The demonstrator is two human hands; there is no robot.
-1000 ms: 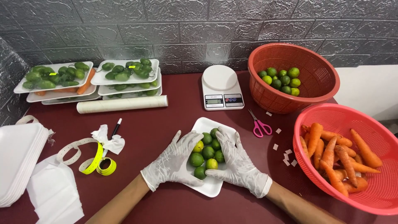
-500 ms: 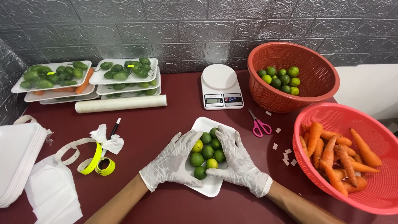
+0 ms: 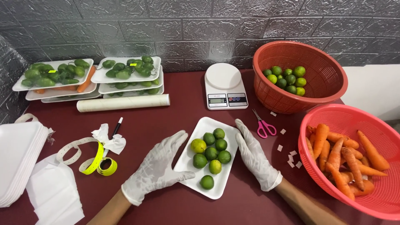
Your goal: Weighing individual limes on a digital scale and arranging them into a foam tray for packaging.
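Dark red table (image 3: 175, 121) filled view. Red basket (image 3: 375, 200) of carrots (image 3: 341, 154) sat at right edge; second red basket (image 3: 325, 79) with limes behind it. White foam tray (image 3: 189, 164) lay centre-front, carrying limes (image 3: 211, 153). Left hand (image 3: 158, 168), gloved, fingers spread flat, touched tray's left edge. Right hand (image 3: 255, 155), gloved, fingers straight and open, pressed against tray's right edge. White kitchen scale (image 3: 225, 85) stood behind tray; pink-handled scissors (image 3: 263, 125) just right.

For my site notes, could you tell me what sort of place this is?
Probably a small produce-packing station: a kitchen scale, stacked foam trays of wrapped vegetables, and a basket of carrots show it.
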